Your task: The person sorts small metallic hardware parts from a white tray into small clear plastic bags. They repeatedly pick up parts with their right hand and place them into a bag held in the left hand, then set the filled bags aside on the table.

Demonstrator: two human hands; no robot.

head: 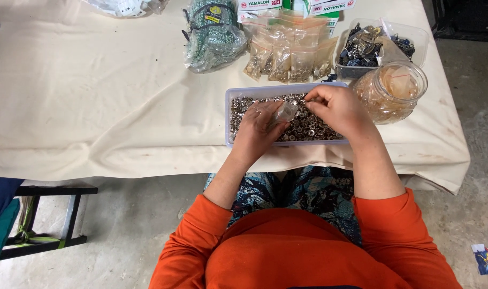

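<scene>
A shallow pale-blue plastic tray (229, 115) full of small silver metal snap buttons (308, 127) sits at the table's near edge. My left hand (259, 129) rests over the tray and holds a small clear plastic bag (284, 113). My right hand (337, 108) is above the tray's right half, fingers pinched together at the bag's mouth; whether a button is between them is hidden.
Behind the tray lie several small filled clear bags (287, 56), a larger bag of green-patterned items (212, 35), a clear tub of dark metal parts (380, 45) and a round clear jar (392, 91). The cream-cloth table (94, 96) ends at right. A dark stool (46, 214) stands lower left.
</scene>
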